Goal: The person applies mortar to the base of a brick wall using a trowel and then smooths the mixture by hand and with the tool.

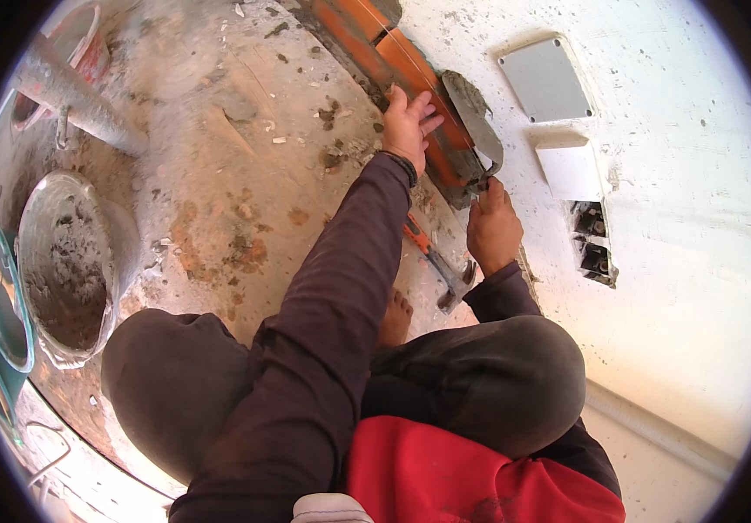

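floor (245,174): dusty concrete | on it: mortar bucket (66,270), hammer (441,266), orange bricks (410,78), possibly scattered debris

Dark maroon long sleeves (341,296) cover both arms, a dark band (400,166) circles the left wrist, dark trousers (489,383), red hem (471,479) below.

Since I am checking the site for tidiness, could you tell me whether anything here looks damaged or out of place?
Below the white switch plate, a wall opening gapes uncovered. Mortar crumbs lie scattered on the stained floor. A hammer lies loose by the right hand.
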Action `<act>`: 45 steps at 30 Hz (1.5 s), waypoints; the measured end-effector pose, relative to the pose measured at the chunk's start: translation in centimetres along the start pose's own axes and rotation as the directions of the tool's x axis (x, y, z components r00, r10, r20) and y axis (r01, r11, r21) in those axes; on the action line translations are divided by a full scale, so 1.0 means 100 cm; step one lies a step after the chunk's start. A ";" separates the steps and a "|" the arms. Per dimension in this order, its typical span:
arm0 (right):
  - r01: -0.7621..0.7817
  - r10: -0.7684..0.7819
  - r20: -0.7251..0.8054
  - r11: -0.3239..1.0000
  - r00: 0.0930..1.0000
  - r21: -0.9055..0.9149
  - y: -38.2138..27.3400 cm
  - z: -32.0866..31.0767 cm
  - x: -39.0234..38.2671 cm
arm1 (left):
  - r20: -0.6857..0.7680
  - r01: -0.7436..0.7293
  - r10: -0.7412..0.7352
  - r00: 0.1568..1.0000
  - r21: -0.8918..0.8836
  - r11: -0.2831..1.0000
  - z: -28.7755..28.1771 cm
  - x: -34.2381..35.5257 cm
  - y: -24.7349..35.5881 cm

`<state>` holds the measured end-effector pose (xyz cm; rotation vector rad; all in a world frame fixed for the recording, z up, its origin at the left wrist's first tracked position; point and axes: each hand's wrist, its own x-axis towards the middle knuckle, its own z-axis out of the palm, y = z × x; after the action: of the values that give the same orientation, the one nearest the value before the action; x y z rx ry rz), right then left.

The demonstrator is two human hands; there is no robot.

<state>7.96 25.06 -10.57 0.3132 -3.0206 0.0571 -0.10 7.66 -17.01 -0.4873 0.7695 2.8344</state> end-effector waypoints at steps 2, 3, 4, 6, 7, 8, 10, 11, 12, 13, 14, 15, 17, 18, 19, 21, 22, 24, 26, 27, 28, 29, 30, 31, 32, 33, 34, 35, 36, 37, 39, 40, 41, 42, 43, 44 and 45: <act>0.020 -0.020 -0.020 1.000 1.000 0.015 -0.003 0.002 0.003 | 0.002 -0.002 0.002 1.000 -0.001 1.000 0.001 0.002 -0.002; 0.030 -0.029 -0.028 0.999 0.999 0.022 -0.006 0.003 0.005 | -0.002 -0.001 0.001 1.000 -0.002 1.000 0.000 0.001 -0.001; 0.028 -0.028 -0.019 0.999 0.999 0.020 -0.009 0.004 0.007 | -0.007 0.000 0.000 1.000 -0.003 1.000 -0.002 0.001 0.000; 0.028 -0.028 -0.002 1.000 1.000 0.010 -0.015 0.003 0.015 | -0.015 0.000 0.000 1.000 -0.003 1.000 -0.002 0.001 0.000; 0.042 -0.042 -0.024 0.999 0.999 -0.023 -0.018 0.000 0.020 | -0.018 0.000 0.000 1.000 -0.002 1.000 -0.002 0.001 0.000; 0.056 -0.058 -0.046 0.997 0.997 -0.055 -0.020 -0.004 0.026 | -0.021 -0.001 0.001 1.000 -0.001 1.000 -0.001 0.002 -0.001; 0.096 -0.101 -0.073 0.993 0.992 -0.068 -0.021 -0.006 0.032 | -0.021 0.018 -0.019 1.000 -0.010 1.000 0.001 0.002 0.000; 0.125 -0.128 -0.080 0.991 0.988 -0.047 -0.019 -0.005 0.033 | -0.021 0.028 -0.028 0.999 -0.015 0.999 0.003 0.001 0.001; 0.158 -0.160 -0.089 0.987 0.983 -0.021 -0.021 -0.004 0.037 | -0.030 0.026 -0.027 0.999 -0.018 1.000 0.001 0.002 0.002; 0.199 -0.196 -0.088 0.980 0.977 0.025 -0.023 -0.003 0.041 | -0.039 0.024 -0.025 0.999 -0.021 0.999 0.000 0.001 0.003; 0.238 -0.232 -0.089 0.969 0.969 0.071 -0.025 -0.002 0.045 | -0.049 0.022 -0.023 0.999 -0.024 0.999 -0.002 0.001 0.004; 0.272 -0.263 -0.089 0.956 0.961 0.114 -0.029 -0.002 0.048 | -0.056 0.017 -0.018 0.998 -0.025 1.000 0.000 -0.001 0.004; 0.263 -0.255 -0.066 0.933 0.965 0.247 -0.037 -0.006 0.060 | -0.068 0.007 -0.009 0.998 -0.028 1.000 0.003 -0.003 0.005; 0.255 -0.250 -0.055 0.916 0.967 0.309 -0.040 -0.008 0.067 | -0.070 0.008 -0.011 0.997 -0.038 0.999 0.005 -0.004 0.005; 0.191 -0.208 0.008 0.913 0.978 0.360 -0.038 -0.007 0.074 | -0.071 0.010 -0.013 0.997 -0.049 0.999 0.008 -0.005 0.005; 0.102 -0.160 0.101 0.898 0.982 0.428 -0.036 -0.007 0.088 | -0.072 0.013 -0.018 0.997 -0.059 0.998 0.008 -0.004 0.006; 0.080 -0.153 0.129 0.889 0.980 0.450 -0.038 -0.009 0.091 | -0.073 0.015 -0.020 0.997 -0.059 0.998 0.004 -0.002 0.006; 0.112 -0.174 0.104 0.891 0.979 0.439 -0.039 -0.017 0.093 | -0.070 0.021 -0.026 0.997 -0.061 0.998 0.002 -0.001 0.005; 0.052 -0.161 0.192 0.879 0.968 0.474 -0.035 -0.017 0.097 | -0.063 0.030 -0.034 0.997 -0.063 0.998 0.003 -0.001 0.004; 0.039 -0.157 0.207 0.875 0.966 0.482 -0.037 -0.018 0.099 | -0.064 0.006 -0.010 0.998 -0.069 0.998 0.002 0.001 0.002; 0.023 -0.149 0.220 0.872 0.964 0.488 -0.039 -0.020 0.099 | -0.065 -0.019 0.014 0.998 -0.075 0.997 0.001 0.004 -0.001; 0.019 -0.137 0.209 0.875 0.968 0.483 -0.041 -0.021 0.098 | -0.067 -0.043 0.038 0.997 -0.080 0.996 -0.001 0.006 -0.003; 0.048 -0.147 0.179 0.885 0.973 0.464 -0.039 -0.022 0.097 | -0.060 -0.039 0.034 0.998 -0.085 0.996 -0.001 0.008 -0.004; 0.077 -0.160 0.153 0.893 0.975 0.443 -0.038 -0.023 0.096 | -0.053 -0.034 0.029 0.998 -0.091 0.995 -0.001 0.009 -0.005; 0.144 -0.205 0.112 0.902 0.972 0.407 -0.033 -0.020 0.095 | -0.047 -0.029 0.025 0.999 -0.096 0.995 -0.001 0.011 -0.006; 0.213 -0.258 0.072 0.903 0.964 0.373 -0.035 -0.021 0.095 | -0.049 -0.040 0.036 0.998 -0.091 0.995 -0.001 0.012 -0.007; 0.238 -0.280 0.063 0.899 0.958 0.367 -0.037 -0.023 0.096 | -0.051 -0.051 0.047 0.998 -0.086 0.995 0.000 0.013 -0.008; 0.263 -0.301 0.053 0.895 0.952 0.361 -0.038 -0.026 0.097 | -0.053 -0.061 0.057 0.997 -0.081 0.995 -0.001 0.015 -0.010; 0.282 -0.316 0.042 0.893 0.948 0.350 -0.041 -0.029 0.096 | -0.047 -0.062 0.059 0.997 -0.083 0.995 -0.002 0.015 -0.010; 0.279 -0.304 0.027 0.904 0.952 0.324 -0.041 -0.028 0.094 | -0.041 -0.063 0.060 0.997 -0.084 0.994 -0.005 0.017 -0.010; 0.276 -0.286 -0.003 0.922 0.958 0.274 -0.041 -0.024 0.090 | -0.036 -0.070 0.067 0.997 -0.082 0.994 -0.005 0.018 -0.012; 0.240 -0.261 0.032 0.924 0.965 0.299 -0.042 -0.026 0.090 | -0.038 -0.075 0.073 0.997 -0.078 0.994 -0.004 0.019 -0.013; 0.203 -0.236 0.067 0.925 0.969 0.322 -0.042 -0.029 0.091 | -0.037 -0.078 0.075 0.996 -0.076 0.994 -0.003 0.019 -0.013; 0.161 -0.207 0.102 0.926 0.973 0.341 -0.043 -0.032 0.090 | -0.036 -0.078 0.075 0.997 -0.076 0.994 -0.004 0.018 -0.013; 0.193 -0.235 0.080 0.914 0.969 0.356 -0.042 -0.034 0.086 | -0.033 -0.074 0.072 0.997 -0.078 0.994 -0.004 0.018 -0.013; 0.225 -0.264 0.058 0.902 0.963 0.370 -0.041 -0.036 0.080 | -0.030 -0.071 0.069 0.997 -0.080 0.994 -0.005 0.017 -0.012; 0.262 -0.298 0.035 0.885 0.954 0.385 -0.042 -0.038 0.075 | -0.031 -0.078 0.076 0.997 -0.073 0.994 -0.006 0.018 -0.012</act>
<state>1.90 19.64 -5.84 0.8055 -2.9994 0.6219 -1.29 8.49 -18.72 -0.5208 0.7046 2.9426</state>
